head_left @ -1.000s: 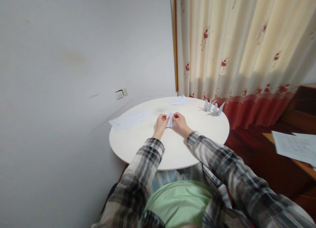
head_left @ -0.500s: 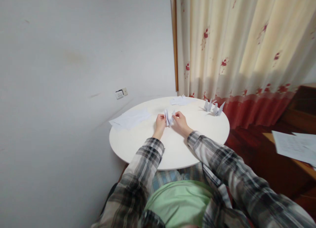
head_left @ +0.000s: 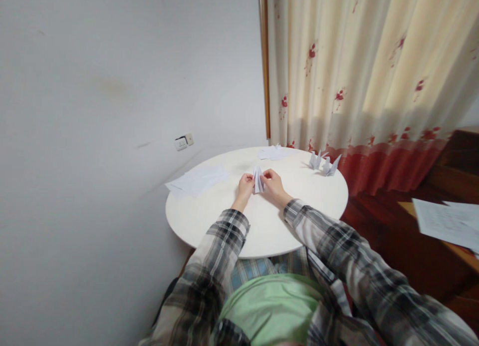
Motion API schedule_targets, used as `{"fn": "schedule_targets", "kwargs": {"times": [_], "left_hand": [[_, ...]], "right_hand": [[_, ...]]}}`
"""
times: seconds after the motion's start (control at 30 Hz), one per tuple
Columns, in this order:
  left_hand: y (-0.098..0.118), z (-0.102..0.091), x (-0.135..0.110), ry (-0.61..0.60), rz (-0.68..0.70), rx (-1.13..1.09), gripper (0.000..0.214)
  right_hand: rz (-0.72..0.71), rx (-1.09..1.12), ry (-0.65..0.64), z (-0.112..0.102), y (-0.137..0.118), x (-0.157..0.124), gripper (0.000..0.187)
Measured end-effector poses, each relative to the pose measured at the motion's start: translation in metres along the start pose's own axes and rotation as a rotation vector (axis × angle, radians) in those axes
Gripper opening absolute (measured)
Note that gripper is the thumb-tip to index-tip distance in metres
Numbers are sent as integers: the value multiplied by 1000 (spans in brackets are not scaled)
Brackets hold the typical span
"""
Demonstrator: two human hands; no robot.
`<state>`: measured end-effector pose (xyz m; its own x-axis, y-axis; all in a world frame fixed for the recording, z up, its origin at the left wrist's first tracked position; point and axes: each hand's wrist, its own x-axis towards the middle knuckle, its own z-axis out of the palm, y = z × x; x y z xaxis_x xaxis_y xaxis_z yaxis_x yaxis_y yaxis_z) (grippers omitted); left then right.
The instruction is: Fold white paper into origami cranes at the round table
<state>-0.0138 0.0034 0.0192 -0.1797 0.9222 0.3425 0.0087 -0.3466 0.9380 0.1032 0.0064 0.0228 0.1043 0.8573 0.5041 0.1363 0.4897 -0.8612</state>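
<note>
Between my two hands, over the middle of the round white table (head_left: 224,226), is a folded piece of white paper (head_left: 258,180), standing narrow and upright. My left hand (head_left: 245,184) pinches its left side with thumb and fingers. The right side is gripped by my right hand (head_left: 273,182), fingers curled round it. Part of the paper is hidden behind the fingers. Two folded paper cranes, a nearer one (head_left: 331,166) and a farther one (head_left: 315,160), stand at the table's right edge.
Loose white sheets (head_left: 198,180) lie at the table's left, and a smaller paper pile (head_left: 275,152) at its far edge. A wall with a socket (head_left: 180,144) borders the left. A curtain (head_left: 337,76) hangs behind. Printed papers (head_left: 445,218) rest on a wooden surface at right.
The folded paper's two halves, spread apart before, have come together into a narrower shape. My left hand has shifted slightly right, towards my right hand.
</note>
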Motion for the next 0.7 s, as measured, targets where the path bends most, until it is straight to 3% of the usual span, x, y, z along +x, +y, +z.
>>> {"fn": "schedule_targets", "kwargs": {"times": [0.2, 0.37, 0.47, 0.7], "left_hand": [[2, 1, -1, 17, 6, 25, 9], [1, -1, 1, 73, 9, 61, 15], [0, -2, 2, 103, 2, 45, 20], [-10, -2, 6, -26, -27, -6, 13]], "right_hand": [[81, 41, 43, 4, 6, 3, 21], [86, -82, -99, 6, 11, 4, 8], [79, -132, -106, 5, 11, 4, 5], [24, -166, -53, 0, 7, 3, 5]]}}
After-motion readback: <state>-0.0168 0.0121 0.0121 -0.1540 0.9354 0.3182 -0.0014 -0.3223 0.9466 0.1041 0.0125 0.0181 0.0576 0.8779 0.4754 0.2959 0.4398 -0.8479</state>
